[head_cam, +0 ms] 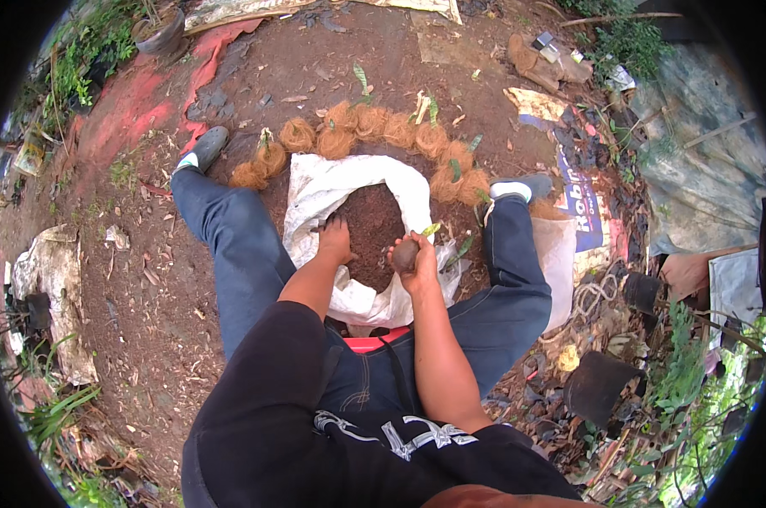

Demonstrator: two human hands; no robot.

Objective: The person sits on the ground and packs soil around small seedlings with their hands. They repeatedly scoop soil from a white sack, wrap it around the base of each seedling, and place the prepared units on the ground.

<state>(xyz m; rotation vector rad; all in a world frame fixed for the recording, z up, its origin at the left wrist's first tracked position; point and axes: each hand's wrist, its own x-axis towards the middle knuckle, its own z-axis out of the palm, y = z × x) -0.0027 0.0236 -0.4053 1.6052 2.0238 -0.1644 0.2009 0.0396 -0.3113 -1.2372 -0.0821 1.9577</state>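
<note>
A white woven sack (pixel 307 244) with its rim rolled down stands between my legs, filled with dark brown crumbly soil (pixel 373 222). My left hand (pixel 336 240) lies at the left side of the sack's mouth, fingers apart against the soil. In my right hand (pixel 424 259), above the right rim, rests a rounded brown ball of soil (pixel 405 256). A yellow-green leaf (pixel 431 229) shows just past its fingertips; whether it is joined to the ball I cannot tell. Beyond the sack curves a row of brown fibre-wrapped balls (pixel 399 130), several with leaf cuttings standing in them.
My shoes (pixel 210 147) flank the row. By my right leg stands a pale sack (pixel 557 267) with brown fibre at its top. Farther right lie a rope (pixel 595 295), a black plant pot (pixel 602 387) and a printed sheet (pixel 580 197). A red cloth (pixel 215 60) lies far left.
</note>
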